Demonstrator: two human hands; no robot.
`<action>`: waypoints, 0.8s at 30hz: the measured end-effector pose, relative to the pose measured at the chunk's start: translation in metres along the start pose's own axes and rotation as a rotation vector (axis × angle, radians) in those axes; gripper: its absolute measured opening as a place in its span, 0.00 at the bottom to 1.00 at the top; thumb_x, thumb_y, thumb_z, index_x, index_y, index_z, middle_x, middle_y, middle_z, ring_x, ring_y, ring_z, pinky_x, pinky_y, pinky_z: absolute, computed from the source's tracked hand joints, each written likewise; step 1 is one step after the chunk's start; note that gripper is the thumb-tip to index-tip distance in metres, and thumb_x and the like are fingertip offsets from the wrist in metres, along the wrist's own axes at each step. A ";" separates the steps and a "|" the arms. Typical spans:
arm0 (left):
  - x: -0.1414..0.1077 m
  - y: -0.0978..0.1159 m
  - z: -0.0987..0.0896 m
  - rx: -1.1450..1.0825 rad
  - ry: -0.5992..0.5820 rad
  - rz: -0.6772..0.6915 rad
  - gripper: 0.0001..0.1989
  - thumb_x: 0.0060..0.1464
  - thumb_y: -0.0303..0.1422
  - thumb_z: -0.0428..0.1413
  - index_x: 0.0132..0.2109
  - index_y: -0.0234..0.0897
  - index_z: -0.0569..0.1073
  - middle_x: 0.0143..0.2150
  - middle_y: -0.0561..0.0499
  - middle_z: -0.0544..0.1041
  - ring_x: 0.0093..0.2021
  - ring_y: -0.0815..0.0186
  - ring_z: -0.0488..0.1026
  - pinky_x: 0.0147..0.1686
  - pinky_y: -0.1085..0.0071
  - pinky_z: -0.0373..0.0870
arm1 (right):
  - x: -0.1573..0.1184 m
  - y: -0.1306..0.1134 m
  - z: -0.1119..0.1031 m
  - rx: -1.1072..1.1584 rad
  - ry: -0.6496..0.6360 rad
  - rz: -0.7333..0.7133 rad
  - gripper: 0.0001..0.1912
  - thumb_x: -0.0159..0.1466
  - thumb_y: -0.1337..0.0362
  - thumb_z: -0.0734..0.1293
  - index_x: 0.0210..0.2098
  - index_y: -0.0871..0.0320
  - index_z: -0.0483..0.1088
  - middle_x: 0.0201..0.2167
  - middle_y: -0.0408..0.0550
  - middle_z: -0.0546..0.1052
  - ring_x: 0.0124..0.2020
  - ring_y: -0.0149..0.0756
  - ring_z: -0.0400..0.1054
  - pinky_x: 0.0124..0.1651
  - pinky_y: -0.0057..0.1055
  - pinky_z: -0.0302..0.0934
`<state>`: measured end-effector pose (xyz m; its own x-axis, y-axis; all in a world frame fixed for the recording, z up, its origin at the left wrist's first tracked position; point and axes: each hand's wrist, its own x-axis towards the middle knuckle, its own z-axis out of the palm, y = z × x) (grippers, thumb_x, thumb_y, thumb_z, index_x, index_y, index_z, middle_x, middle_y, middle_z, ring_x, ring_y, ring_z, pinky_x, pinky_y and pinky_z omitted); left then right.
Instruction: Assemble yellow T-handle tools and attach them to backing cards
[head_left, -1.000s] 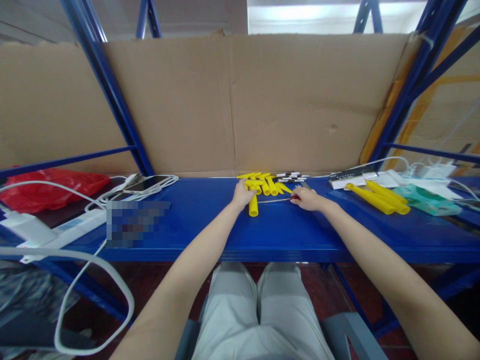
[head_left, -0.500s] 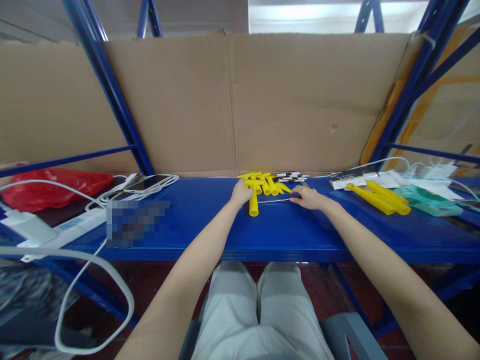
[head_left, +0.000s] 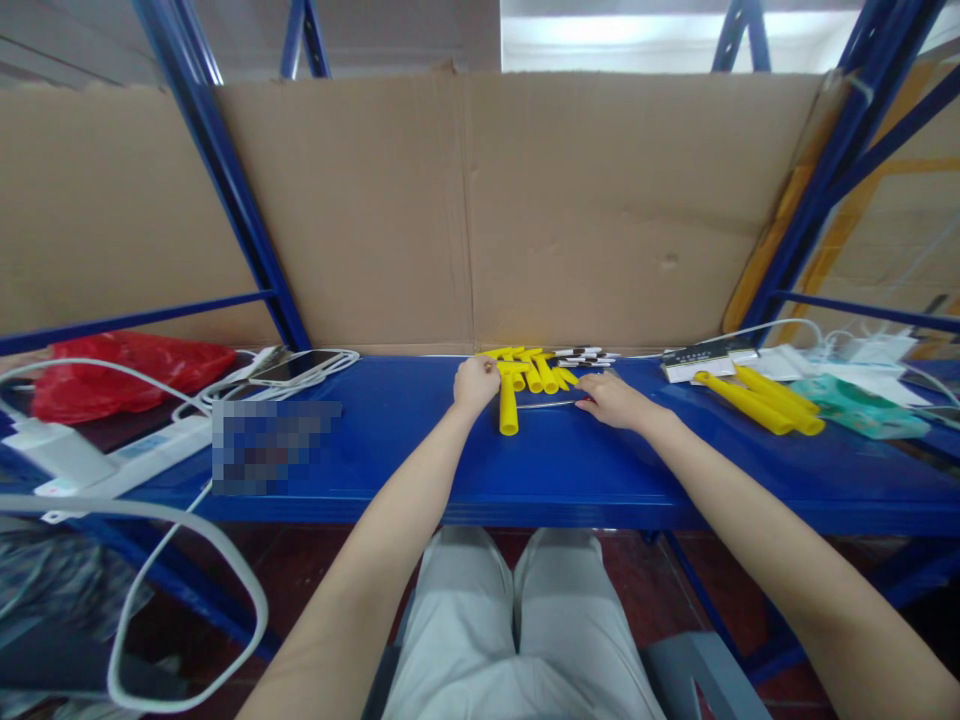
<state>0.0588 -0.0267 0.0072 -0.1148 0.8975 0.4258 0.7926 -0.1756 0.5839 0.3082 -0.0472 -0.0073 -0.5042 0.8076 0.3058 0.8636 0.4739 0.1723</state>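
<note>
On the blue tabletop (head_left: 405,450), several yellow tapered parts (head_left: 546,378) lie in a group near the back. One yellow part (head_left: 508,408) sits in front of them, its wide round end toward me. My left hand (head_left: 476,384) is closed at its left, the fingers around something small that I cannot make out. A thin metal rod (head_left: 547,405) runs from beside this part to my right hand (head_left: 609,398), whose fingers are wrapped round its dark red handle end. Behind, black and white pieces (head_left: 585,356) lie together.
At the left are a red plastic bag (head_left: 127,375), a white power strip (head_left: 161,450), coiled cables and a phone (head_left: 300,366). Two larger yellow pieces (head_left: 757,402), a black and white box (head_left: 705,360) and a green packet (head_left: 855,405) lie at the right. Cardboard (head_left: 600,210) stands behind.
My left hand has shifted slightly left, off the top of the front yellow part. The fingers of my right hand have moved a little over the handle.
</note>
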 end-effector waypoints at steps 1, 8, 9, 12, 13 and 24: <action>-0.001 0.001 0.000 0.004 0.003 0.006 0.16 0.54 0.27 0.51 0.46 0.37 0.79 0.45 0.43 0.81 0.46 0.60 0.77 0.47 0.70 0.70 | 0.000 -0.002 -0.001 -0.024 0.015 -0.025 0.16 0.66 0.63 0.61 0.48 0.63 0.72 0.49 0.61 0.76 0.53 0.47 0.69 0.58 0.44 0.58; -0.006 0.004 0.000 0.031 -0.005 0.046 0.16 0.53 0.26 0.52 0.46 0.37 0.80 0.45 0.44 0.81 0.48 0.59 0.77 0.47 0.70 0.70 | 0.003 -0.013 0.000 -0.103 0.057 -0.096 0.15 0.66 0.65 0.59 0.49 0.62 0.71 0.49 0.60 0.75 0.54 0.45 0.67 0.61 0.45 0.55; -0.006 0.005 0.000 0.035 -0.009 0.045 0.16 0.53 0.26 0.52 0.46 0.37 0.80 0.45 0.44 0.81 0.47 0.59 0.77 0.47 0.70 0.70 | 0.004 -0.013 0.000 -0.112 0.042 -0.090 0.15 0.66 0.66 0.58 0.48 0.63 0.71 0.49 0.60 0.75 0.54 0.45 0.68 0.61 0.45 0.55; -0.007 0.006 -0.002 0.038 -0.014 0.030 0.16 0.55 0.27 0.51 0.46 0.37 0.80 0.44 0.44 0.81 0.46 0.60 0.77 0.47 0.70 0.70 | 0.013 -0.007 -0.003 -0.135 -0.013 -0.065 0.16 0.66 0.69 0.56 0.47 0.66 0.72 0.49 0.61 0.75 0.53 0.45 0.68 0.59 0.42 0.56; -0.007 0.007 -0.002 0.038 -0.014 0.025 0.16 0.55 0.28 0.51 0.46 0.37 0.80 0.44 0.44 0.81 0.46 0.60 0.77 0.47 0.70 0.70 | 0.017 -0.004 -0.005 -0.141 -0.029 -0.055 0.16 0.66 0.70 0.56 0.46 0.66 0.72 0.49 0.62 0.75 0.53 0.45 0.68 0.58 0.41 0.57; -0.009 0.009 -0.004 0.033 -0.012 0.034 0.16 0.56 0.28 0.51 0.47 0.38 0.80 0.44 0.45 0.81 0.47 0.61 0.77 0.48 0.71 0.70 | 0.068 0.034 -0.009 -0.135 -0.176 0.327 0.20 0.63 0.72 0.57 0.52 0.65 0.70 0.52 0.63 0.73 0.53 0.47 0.68 0.53 0.37 0.61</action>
<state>0.0646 -0.0379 0.0112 -0.0804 0.8958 0.4372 0.8154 -0.1932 0.5458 0.3036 0.0210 0.0276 -0.1854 0.9617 0.2019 0.9660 0.1406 0.2171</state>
